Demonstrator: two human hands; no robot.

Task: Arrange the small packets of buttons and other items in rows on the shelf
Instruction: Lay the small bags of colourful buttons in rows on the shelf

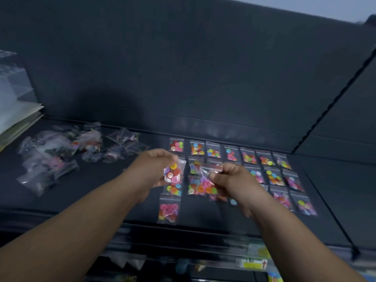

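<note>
Left hand (154,167) pinches a packet (173,173), right hand (234,180) a second packet (205,181); shelf (97,194) bare along front edge, lower left

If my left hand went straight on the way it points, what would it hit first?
Probably the leftmost back-row packet, just beyond the held packet in your left hand. Its height above the shelf is unclear, so it might pass over to the back wall.

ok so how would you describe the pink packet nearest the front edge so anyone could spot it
On the shelf, find the grid of button packets at right. Follow its leftmost column toward the front edge, past the left hand. The pink packet ends it, nearest the edge, holding mostly pink buttons, unlike its multicoloured neighbours.
</note>
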